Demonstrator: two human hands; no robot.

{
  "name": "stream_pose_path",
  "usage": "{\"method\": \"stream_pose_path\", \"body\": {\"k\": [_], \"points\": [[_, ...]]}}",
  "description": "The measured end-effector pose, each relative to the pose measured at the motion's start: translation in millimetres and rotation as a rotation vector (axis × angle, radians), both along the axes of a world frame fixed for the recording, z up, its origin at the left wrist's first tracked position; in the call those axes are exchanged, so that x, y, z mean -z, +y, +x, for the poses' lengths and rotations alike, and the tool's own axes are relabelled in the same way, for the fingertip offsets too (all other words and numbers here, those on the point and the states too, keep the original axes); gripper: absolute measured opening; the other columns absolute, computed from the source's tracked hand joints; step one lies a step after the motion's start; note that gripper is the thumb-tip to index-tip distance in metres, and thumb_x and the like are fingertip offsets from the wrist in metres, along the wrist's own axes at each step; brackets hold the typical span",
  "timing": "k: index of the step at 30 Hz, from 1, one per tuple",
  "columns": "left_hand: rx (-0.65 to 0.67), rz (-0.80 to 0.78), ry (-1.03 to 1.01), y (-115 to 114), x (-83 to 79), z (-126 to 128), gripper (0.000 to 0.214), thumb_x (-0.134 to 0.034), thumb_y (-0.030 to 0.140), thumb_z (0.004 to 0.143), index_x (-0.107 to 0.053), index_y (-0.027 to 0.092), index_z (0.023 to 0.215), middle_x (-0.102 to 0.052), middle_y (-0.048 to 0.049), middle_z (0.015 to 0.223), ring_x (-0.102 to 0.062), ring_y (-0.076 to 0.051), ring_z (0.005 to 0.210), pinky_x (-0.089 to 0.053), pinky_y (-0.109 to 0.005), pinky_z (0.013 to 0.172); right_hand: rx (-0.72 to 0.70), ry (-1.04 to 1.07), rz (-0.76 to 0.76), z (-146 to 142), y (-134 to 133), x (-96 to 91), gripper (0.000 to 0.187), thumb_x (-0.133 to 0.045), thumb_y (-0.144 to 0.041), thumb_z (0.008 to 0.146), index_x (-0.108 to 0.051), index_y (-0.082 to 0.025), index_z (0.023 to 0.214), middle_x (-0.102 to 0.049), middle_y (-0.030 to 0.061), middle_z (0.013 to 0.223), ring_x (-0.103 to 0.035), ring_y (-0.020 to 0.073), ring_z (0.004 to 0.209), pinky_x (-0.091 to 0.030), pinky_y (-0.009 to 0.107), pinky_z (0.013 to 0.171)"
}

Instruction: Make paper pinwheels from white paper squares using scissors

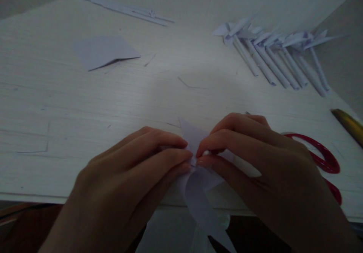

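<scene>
Near the front edge of the table, my left hand (136, 166) pinches a cut white paper (198, 183) at its middle. Its blades spread upward and to the right, and one long strip curls down past the edge. My right hand (252, 155) closes its fingertips at the same spot, with a small white bit (206, 153) showing between finger and thumb. The fingertips of both hands almost meet and hide the paper's centre. Partly under my right hand lie red-handled scissors (326, 162); their blades are mostly hidden.
Several paper pinwheels (266, 56) on rolled paper sticks lie in a row at the back right. Thin rolled paper sticks (124, 9) rest along the back left. A folded paper sheet (106, 51) lies left. A yellowish object (348, 126) sits at the right edge. Thin paper scraps are scattered about.
</scene>
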State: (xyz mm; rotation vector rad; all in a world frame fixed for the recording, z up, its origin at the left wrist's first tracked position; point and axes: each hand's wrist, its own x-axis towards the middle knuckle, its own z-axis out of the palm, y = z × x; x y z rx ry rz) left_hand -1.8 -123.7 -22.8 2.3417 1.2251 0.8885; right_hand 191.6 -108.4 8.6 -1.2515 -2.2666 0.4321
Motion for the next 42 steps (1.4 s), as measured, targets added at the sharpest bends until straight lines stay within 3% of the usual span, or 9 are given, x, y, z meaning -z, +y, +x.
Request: {"method": "stream_pose_path", "body": {"k": [8,12,21,31,42], "points": [[-0.009,-0.045,-0.004,-2.9,-5.8,0.9,0.023,-0.043,0.038,0.095,-0.063,0.029,0.102,-0.067,0.0028,0.110,-0.063,-0.014,0.096,-0.053,-0.022,0.076,-0.016,-0.018,-0.003,0.0,4.1,-1.0,0.012,-0.059,-0.020,0.088,-0.065,-0.022,0.078,-0.063,-0.0033,0.078,-0.057,0.0124,0.074,-0.041,0.031,0.078],[-0.028,-0.026,0.021,-2.5,-4.3,-0.2,0.022,-0.048,0.042,0.092,-0.063,0.030,0.103,-0.066,0.0025,0.111,-0.063,-0.014,0.096,-0.053,-0.023,0.075,-0.017,-0.002,-0.002,1.8,4.1,0.1,0.013,-0.059,-0.019,0.088,-0.064,-0.022,0.077,-0.063,-0.0032,0.079,-0.056,0.0121,0.073,-0.041,0.031,0.079],[-0.029,-0.031,0.031,-5.4,-4.0,-0.2,0.019,-0.050,0.040,0.091,-0.060,0.031,0.103,-0.066,0.0019,0.111,-0.063,-0.016,0.095,-0.054,-0.027,0.075,0.003,0.010,-0.002,2.6,3.9,-0.2,0.012,-0.059,-0.021,0.087,-0.063,-0.023,0.076,-0.063,-0.0023,0.078,-0.057,0.0136,0.074,-0.042,0.032,0.078],[0.000,-0.018,0.039,-1.1,-4.3,-0.7,0.017,-0.054,0.036,0.090,-0.060,0.030,0.104,-0.066,0.0023,0.111,-0.063,-0.015,0.094,-0.054,-0.025,0.075,-0.054,-0.017,0.005,2.5,2.8,2.3,0.015,-0.057,-0.013,0.088,-0.065,-0.021,0.079,-0.062,-0.0025,0.079,-0.055,0.0113,0.073,-0.040,0.028,0.075],[-0.024,0.033,0.025,-1.8,-0.7,-2.4,0.019,-0.049,0.034,0.092,-0.066,0.029,0.098,-0.068,0.0023,0.107,-0.065,-0.013,0.088,-0.054,-0.022,0.071,-0.057,0.035,-0.002,0.7,1.6,1.9,0.015,-0.059,-0.015,0.088,-0.063,-0.021,0.075,-0.061,-0.0028,0.077,-0.054,0.0127,0.073,-0.039,0.029,0.073]]}}
